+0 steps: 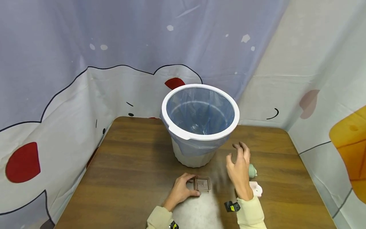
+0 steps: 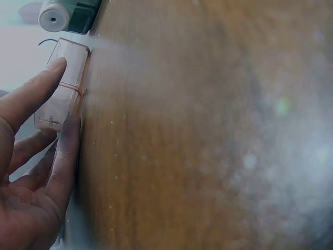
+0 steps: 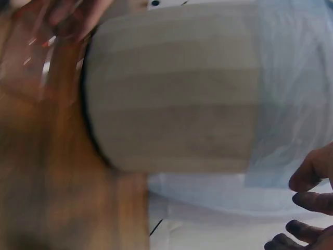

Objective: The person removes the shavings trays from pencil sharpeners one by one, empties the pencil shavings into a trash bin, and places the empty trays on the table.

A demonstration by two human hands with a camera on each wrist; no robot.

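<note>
My left hand (image 1: 180, 190) holds a small see-through pinkish-brown plastic box (image 1: 203, 184) by its left side. In the left wrist view, the thumb lies over the box (image 2: 73, 65) and the fingers are at its lower end. Right of the bin, my right hand (image 1: 239, 168) hovers with fingers spread and loosely bent, nothing between them. Blurred, it shows at the right edge of the right wrist view, with dark smudges on the fingertips. Behind the box stands a white bin (image 1: 194, 156) with a blue plastic liner (image 1: 200, 111) folded over its rim.
Beside my right wrist lie a small green object (image 1: 252, 171) and a pale pink-white one (image 1: 256, 189), both partly hidden. A whitish powdery patch (image 1: 197, 211) covers the front of the wooden table (image 1: 123, 178). Printed curtains (image 1: 128, 38) surround the table's back and sides.
</note>
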